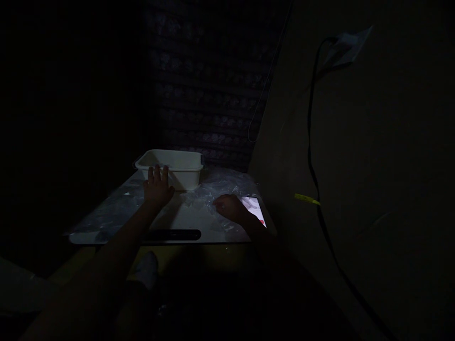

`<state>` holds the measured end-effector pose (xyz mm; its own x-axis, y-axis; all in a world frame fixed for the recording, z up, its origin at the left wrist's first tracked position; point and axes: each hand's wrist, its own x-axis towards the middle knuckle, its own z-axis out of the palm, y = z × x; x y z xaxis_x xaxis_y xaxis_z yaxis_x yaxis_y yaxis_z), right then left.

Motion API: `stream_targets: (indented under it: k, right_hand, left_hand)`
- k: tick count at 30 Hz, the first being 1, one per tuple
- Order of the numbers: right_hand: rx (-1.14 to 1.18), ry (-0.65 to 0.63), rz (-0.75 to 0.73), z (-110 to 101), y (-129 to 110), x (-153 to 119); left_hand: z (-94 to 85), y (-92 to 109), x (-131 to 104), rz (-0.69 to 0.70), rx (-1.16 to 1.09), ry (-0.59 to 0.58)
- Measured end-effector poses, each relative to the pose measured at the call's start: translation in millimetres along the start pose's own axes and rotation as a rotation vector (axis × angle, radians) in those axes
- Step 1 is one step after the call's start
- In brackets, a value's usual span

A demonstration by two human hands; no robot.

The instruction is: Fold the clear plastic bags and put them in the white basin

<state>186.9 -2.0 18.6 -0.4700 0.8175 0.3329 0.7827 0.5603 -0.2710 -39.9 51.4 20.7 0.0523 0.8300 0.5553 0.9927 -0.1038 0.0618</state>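
Both forearms reach forward from the lower frame. Left hand (157, 189): back up, fingers slightly spread, pointing away, wrist roughly in line. Right hand (228, 207): fingers curled, turned inward toward the left; its forearm angles in from lower right, mostly dark.

I make out a small table (190, 219) with a pale top and a rounded near corner, dimly lit. The white tub (186, 180) stands upright toward its far side. Thin, clear plastic (119, 203) lies crumpled to the left of the tub, and more spreads to its right and nearer to me. A long dark slot (174, 235) sits nearer than the tub, along the front edge. Right of the tub and closer to me, I see a phone (255, 208), its screen lit.
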Motion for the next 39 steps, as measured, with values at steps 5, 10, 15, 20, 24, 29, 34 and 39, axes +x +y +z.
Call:
stream_targets:
  k: [5, 10, 15, 20, 24, 29, 34, 39]
  right_hand:
    - [-0.151, -0.226, -0.032, -3.6, -18.2, -15.0]
    - [-0.346, -0.31, -0.051, -6.3, -25.4, -30.3]
    - [-0.459, -0.227, -0.031, -1.6, -26.8, -34.5]
    - [-0.48, -0.144, 0.111, 0.7, -19.2, -22.7]
    - [-0.368, -0.036, 0.197, -7.2, -9.0, -14.2]
    - [-0.217, 0.04, 0.239, -16.7, 2.9, -17.6]
    - [-0.198, 0.047, 0.224, -19.5, 9.7, -30.6]
    - [-0.166, 0.034, 0.182, -16.8, 19.5, -37.4]
  left_hand:
    - [2.3, -6.4, -3.8, 0.062, -0.043, 0.021]
    - [0.1, -6.7, -13.9, 0.096, -0.047, 0.017]
    - [-4.7, 8.0, -23.8, 0.132, -0.028, -0.032]
    - [-3.6, 30.3, -25.1, 0.255, -0.103, -0.07]
    - [8.9, 50.8, -23.8, 0.487, -0.342, -0.253]
    - [14.6, 76.3, -37.2, 0.663, -0.477, -0.504]
    - [-2.8, 89.1, -54.4, 0.645, -0.322, -0.611]
    - [-0.7, 90.4, -56.7, 0.76, -0.283, -0.427]
